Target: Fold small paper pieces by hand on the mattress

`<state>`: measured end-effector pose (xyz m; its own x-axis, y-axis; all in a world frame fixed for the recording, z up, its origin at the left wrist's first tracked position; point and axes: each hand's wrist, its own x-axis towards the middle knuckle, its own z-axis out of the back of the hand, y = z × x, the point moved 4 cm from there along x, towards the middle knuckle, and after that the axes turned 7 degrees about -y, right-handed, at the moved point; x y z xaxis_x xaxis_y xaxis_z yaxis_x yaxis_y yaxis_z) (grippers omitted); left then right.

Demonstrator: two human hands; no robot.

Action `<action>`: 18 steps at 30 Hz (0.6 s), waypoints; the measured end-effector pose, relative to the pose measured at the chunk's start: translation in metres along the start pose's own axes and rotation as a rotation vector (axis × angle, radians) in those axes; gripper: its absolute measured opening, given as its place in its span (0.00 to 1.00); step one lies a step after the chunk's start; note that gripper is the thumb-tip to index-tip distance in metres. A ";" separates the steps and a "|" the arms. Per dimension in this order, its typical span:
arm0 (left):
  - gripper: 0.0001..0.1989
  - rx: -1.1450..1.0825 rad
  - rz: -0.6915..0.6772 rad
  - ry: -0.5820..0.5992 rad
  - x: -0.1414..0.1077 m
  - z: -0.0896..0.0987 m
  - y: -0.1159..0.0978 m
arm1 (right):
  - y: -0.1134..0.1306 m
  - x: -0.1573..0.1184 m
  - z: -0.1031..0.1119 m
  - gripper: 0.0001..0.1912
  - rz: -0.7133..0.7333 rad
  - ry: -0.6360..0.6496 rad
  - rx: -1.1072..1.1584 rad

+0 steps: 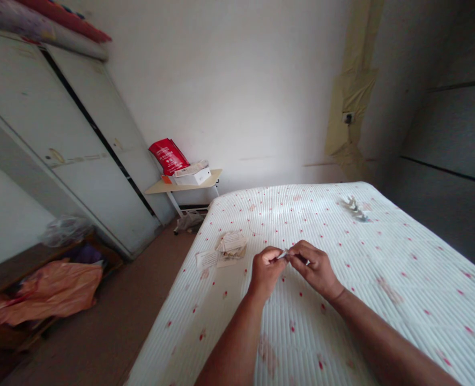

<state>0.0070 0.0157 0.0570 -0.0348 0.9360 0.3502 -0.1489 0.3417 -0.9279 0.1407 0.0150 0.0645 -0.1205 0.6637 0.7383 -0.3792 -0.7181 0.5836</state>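
Observation:
Over the middle of the patterned bedspread (302,311), my left hand (266,268) and my right hand (312,265) meet at the fingertips. Between them is a small piece of whitish paper (283,253), pinched by both; its shape is mostly covered by the fingers. To the left of my left hand lies a loose pile of printed paper slips (232,242), with one slip (207,259) at its left side. Farther back on the right, a cluster of small twisted pale pieces (354,209) rests on the bedspread.
Behind the bed's left corner, a small table (157,186) holds a red bag (168,155) and a white box (195,176). A cabinet (80,139) stands at the left, near an orange cloth or bag (52,292). A wall socket (347,117) is at the back.

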 end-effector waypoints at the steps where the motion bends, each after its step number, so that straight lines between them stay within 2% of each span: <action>1: 0.07 0.002 0.002 -0.001 0.000 0.000 0.000 | 0.000 0.000 0.000 0.04 0.001 0.000 0.000; 7: 0.08 -0.020 0.044 -0.009 -0.001 -0.001 0.004 | -0.001 -0.001 0.000 0.04 -0.020 -0.011 0.024; 12: 0.08 -0.161 0.201 0.019 -0.002 -0.002 0.017 | -0.002 0.003 0.002 0.03 -0.100 -0.034 0.109; 14: 0.07 -0.248 0.243 0.034 -0.002 -0.002 0.023 | -0.004 0.005 0.003 0.06 -0.138 -0.038 0.156; 18: 0.07 -0.409 0.297 0.013 -0.001 -0.002 0.030 | -0.008 0.005 0.002 0.09 -0.206 0.059 0.231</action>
<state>0.0044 0.0253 0.0290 -0.0038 0.9979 0.0640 0.2650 0.0627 -0.9622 0.1450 0.0231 0.0644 -0.1187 0.8062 0.5797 -0.1840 -0.5915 0.7850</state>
